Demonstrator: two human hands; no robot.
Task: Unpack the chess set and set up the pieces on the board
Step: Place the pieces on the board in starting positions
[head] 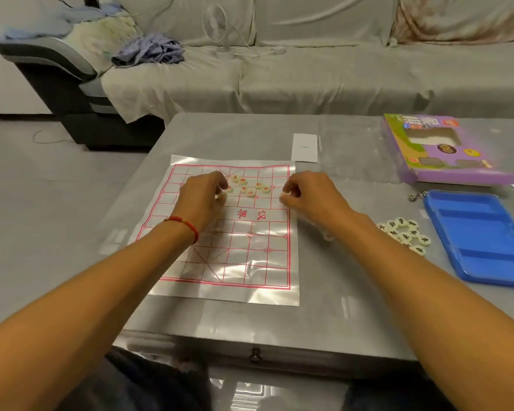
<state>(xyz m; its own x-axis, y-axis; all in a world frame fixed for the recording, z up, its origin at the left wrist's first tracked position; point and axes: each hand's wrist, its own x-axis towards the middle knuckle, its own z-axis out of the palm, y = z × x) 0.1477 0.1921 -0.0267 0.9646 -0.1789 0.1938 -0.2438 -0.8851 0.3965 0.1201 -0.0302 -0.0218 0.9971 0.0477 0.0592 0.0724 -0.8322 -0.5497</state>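
Observation:
A white sheet board with a red grid (244, 262) lies flat on the grey table. Several round cream pieces with red characters (251, 185) sit in a loose bunch on its far half. My left hand (202, 197) hovers over the board's far left part and pinches cream red-marked pieces at its fingertips. My right hand (306, 194) is at the board's far right edge, its fingers curled round a cream red-marked piece. A pile of cream pieces with black characters (405, 234) lies on the table to the right of the board.
A blue plastic tray (478, 241) sits at the right edge of the table, with the purple game box (439, 149) behind it. A white folded paper (304, 147) lies beyond the board. A sofa with clothes and a small fan stands behind the table.

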